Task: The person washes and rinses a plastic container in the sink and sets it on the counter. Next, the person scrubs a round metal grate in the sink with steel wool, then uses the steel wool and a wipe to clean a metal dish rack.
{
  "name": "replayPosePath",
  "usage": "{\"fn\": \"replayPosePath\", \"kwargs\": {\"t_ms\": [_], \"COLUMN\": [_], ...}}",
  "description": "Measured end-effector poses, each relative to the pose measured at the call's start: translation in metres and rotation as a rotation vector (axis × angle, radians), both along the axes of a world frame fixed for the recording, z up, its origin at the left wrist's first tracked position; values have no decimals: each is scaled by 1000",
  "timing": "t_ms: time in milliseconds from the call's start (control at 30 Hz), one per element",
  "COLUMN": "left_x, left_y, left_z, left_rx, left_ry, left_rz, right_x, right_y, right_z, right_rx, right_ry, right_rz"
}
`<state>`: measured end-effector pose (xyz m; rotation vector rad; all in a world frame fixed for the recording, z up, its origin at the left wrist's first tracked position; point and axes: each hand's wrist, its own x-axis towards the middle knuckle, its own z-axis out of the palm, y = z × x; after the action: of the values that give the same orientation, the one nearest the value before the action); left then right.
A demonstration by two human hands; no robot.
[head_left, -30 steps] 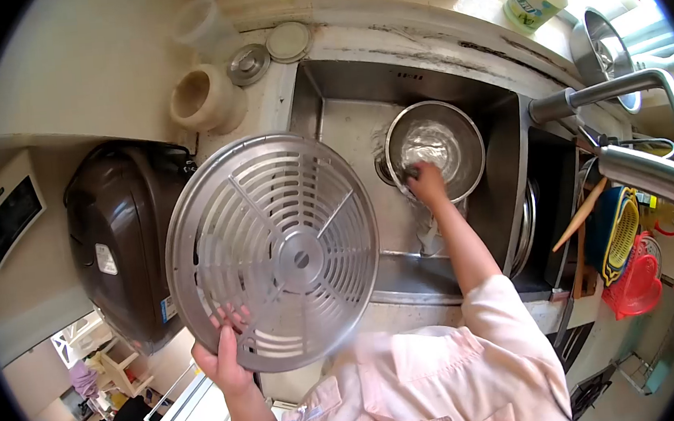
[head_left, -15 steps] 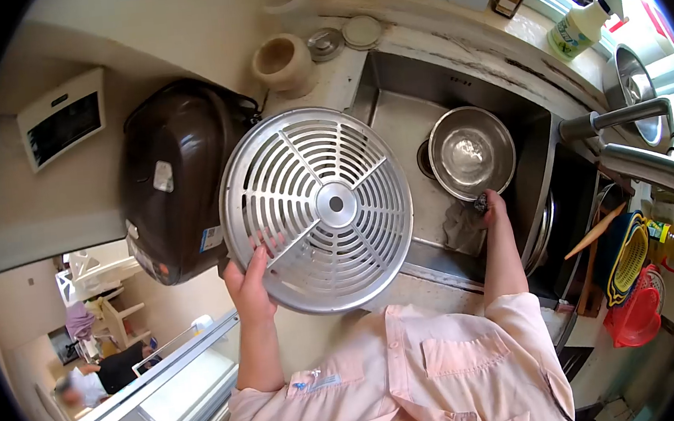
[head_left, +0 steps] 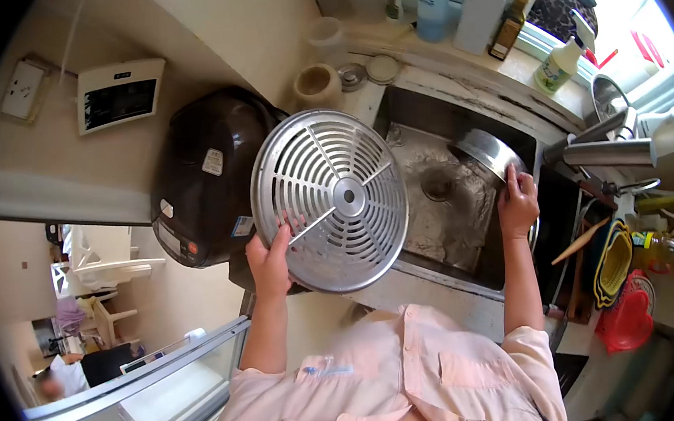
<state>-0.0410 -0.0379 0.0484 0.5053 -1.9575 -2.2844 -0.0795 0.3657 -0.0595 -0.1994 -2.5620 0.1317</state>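
Observation:
My left hand (head_left: 271,264) grips the lower left rim of a round slotted steel steamer tray (head_left: 384,242), its thumb on the face. The tray is tilted up beside the sink (head_left: 424,107). My right hand (head_left: 518,204) is closed on the rim of a steel bowl (head_left: 492,151). The bowl is tipped on its side inside the sink, its mouth turned toward the drain (head_left: 437,186). Water spreads over the sink floor around the drain.
A dark brown rice cooker (head_left: 209,169) stands left of the tray. Bottles, including a spray bottle (head_left: 561,65), line the sill behind the sink. The faucet (head_left: 608,152) is at the right, near a yellow basket (head_left: 614,261) and a red one (head_left: 627,317). A person (head_left: 75,374) is far left.
My right hand has raised and tipped the bowl, and water now covers the sink floor. The grey cloth and scrubber by that hand no longer show. My left hand still holds the tray.

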Motion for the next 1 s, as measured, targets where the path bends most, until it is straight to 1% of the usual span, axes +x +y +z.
{"fn": "replayPosePath", "kwargs": {"t_ms": [33,100,167,200,233,300,367,433,500,533,567,600,633,700,733,767,800,833,900,967,1000], "left_x": [-1,-2,-8,-10,-11,-14,-21,-27,-34,-37,-40,-43,-46,-51,-55,-58,-63,-68,-78,-88,-92], "left_y": [1,4,3,3,3,3,5,11,20,28,36,45,50,64,71,77,85,93,113,130,138], "left_z": [-1,-1,-1,-1,-2,-8,-17,-25,-35,-42,-47,-47,-50,-62,-68,-75,-84,-92,-104,-120,-126], "left_rx": [-1,-50,-73,-74,-77,-65,-47,-34,6,40,73,72,65,63,51,24,-2,-28,-50,-110,-135], "left_ry": [-12,5,9,7,3,-10,-16,-70,-108,-119,-133,-133,-151,-177,-176,-172,-165,-158,-143,-106,-69], "left_rz": [0,-12,-29,-40,-48,-66,-80,-109,-123,-124,-131,-141,-163,-202,-216,-241,-266,-293,-321,-344,-341], "right_x": [0,5,4,1,-3,-11,-19,-15,-5,3,8,10,10,14,11,9,5,-2,-14,-16,-17], "right_y": [1,0,-6,-8,-11,1,12,22,10,14,11,4,-8,-21,-25,-23,-22,-27,-22,3,19], "right_z": [7,21,16,8,0,-50,-112,-185,-217,-245,-267,-239,-193,-165,-149,-143,-144,-126,-102,-57,-29], "right_rx": [37,62,29,-18,-138,-438,-777,-1186,-1410,-1484,-1408,-1149,-883,-678,-683,-739,-708,-684,-728,-716,-547], "right_ry": [63,90,77,45,21,32,-155,-300,-227,-261,-233,-412,-584,-484,-460,-418,-399,-444,-265,8,112], "right_rz": [36,51,-26,-102,-171,-283,-513,-543,-551,-573,-672,-702,-721,-615,-527,-385,-311,-348,-242,-67,-133]}}
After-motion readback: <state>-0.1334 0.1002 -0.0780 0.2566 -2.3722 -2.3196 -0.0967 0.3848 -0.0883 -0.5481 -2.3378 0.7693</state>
